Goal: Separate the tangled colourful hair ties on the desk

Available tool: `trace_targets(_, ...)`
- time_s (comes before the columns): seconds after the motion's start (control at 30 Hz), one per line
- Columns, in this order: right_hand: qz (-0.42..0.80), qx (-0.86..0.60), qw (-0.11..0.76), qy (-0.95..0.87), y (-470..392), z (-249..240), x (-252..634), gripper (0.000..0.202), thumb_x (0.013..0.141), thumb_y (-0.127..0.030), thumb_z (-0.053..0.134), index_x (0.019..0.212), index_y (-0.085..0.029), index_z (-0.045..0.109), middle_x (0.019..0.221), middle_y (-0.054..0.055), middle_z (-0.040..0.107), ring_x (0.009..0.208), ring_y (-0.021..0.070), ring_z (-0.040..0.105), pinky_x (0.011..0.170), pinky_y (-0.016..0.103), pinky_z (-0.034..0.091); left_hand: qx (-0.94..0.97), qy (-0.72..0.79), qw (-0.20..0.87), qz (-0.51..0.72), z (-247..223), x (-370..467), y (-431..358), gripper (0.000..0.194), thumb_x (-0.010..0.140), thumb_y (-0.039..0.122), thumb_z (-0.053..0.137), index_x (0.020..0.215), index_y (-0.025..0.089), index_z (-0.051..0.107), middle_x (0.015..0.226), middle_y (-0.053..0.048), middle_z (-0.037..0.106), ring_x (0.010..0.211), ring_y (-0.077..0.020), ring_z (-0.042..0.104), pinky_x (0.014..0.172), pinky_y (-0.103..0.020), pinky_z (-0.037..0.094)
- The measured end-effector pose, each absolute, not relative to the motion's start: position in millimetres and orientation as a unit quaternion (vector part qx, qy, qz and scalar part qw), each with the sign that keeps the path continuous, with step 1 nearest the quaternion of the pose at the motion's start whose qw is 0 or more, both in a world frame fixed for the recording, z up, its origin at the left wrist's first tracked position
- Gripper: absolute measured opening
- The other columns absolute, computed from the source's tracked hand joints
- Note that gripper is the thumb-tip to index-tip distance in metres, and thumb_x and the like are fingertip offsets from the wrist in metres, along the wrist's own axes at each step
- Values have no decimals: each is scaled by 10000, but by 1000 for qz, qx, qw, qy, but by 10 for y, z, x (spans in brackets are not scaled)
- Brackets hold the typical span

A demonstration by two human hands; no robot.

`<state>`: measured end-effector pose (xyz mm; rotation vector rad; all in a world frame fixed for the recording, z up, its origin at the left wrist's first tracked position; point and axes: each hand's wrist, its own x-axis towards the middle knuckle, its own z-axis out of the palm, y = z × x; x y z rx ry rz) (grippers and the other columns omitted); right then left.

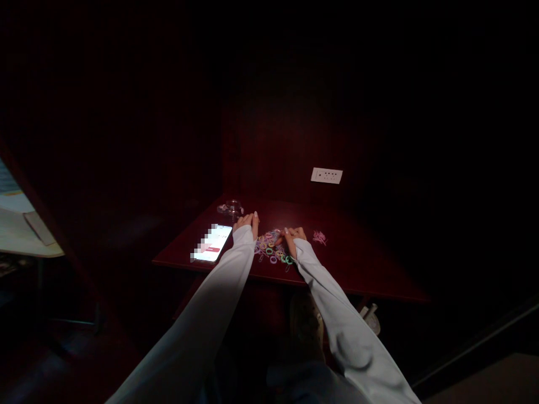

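Reddish tabletop bears small coloured loops, long axes pointing various ways.

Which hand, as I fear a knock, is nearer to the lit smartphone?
Left. The left hand is close to the lit smartphone, by its far right corner; the right hand is farther right, at the right side of the multicoloured loops.

Deep shadow fills most of the room. A dark red surface adjoins a reddish far wall, where a white socket panel sits right of centre. Beyond the dark left wall, a pale-topped table catches some light.
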<state>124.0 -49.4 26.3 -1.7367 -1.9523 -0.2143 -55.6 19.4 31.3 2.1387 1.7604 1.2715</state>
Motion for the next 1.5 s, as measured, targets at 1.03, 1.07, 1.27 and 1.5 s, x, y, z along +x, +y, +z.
trace_targets(1.03, -53, -610, 270, -743, -574, 230, 1067, 467, 1115, -348, 350, 1191, -365, 810, 1399, 17, 679, 1250, 268, 464, 1106, 408, 398, 686, 593, 72, 415, 329, -580, 171, 490, 1110, 363, 275, 951, 222, 717, 913, -81, 785, 951, -237, 709, 950, -367, 498)
trace_targets(1.07, -57, -610, 270, -743, -560, 219, 1078, 471, 1114, -342, 346, 1190, -364, 811, 1391, 21, 682, 1247, 271, 462, 1105, 415, 395, 687, 592, 74, 414, 322, -582, 176, 488, 1110, 364, 277, 953, 222, 717, 910, -80, 783, 948, -236, 710, 948, -365, 500)
trace_targets(1.27, -63, -616, 327, -714, -444, 112, 1145, 511, 1104, -348, 334, 1065, -326, 843, 1297, 61, 712, 1187, 281, 481, 1071, 454, 402, 695, 583, 67, 416, 260, -573, 231, 482, 1111, 345, 274, 926, 225, 703, 953, -84, 772, 971, -234, 698, 945, -357, 510)
trace_targets(1.5, -61, -667, 329, -666, -430, 128, 1178, 534, 1108, -341, 307, 1020, -283, 831, 1283, 83, 714, 1191, 291, 500, 1050, 453, 380, 716, 582, 31, 385, 247, -537, 216, 389, 1104, 345, 347, 984, 217, 694, 1110, -109, 732, 1116, -253, 653, 1009, -356, 483)
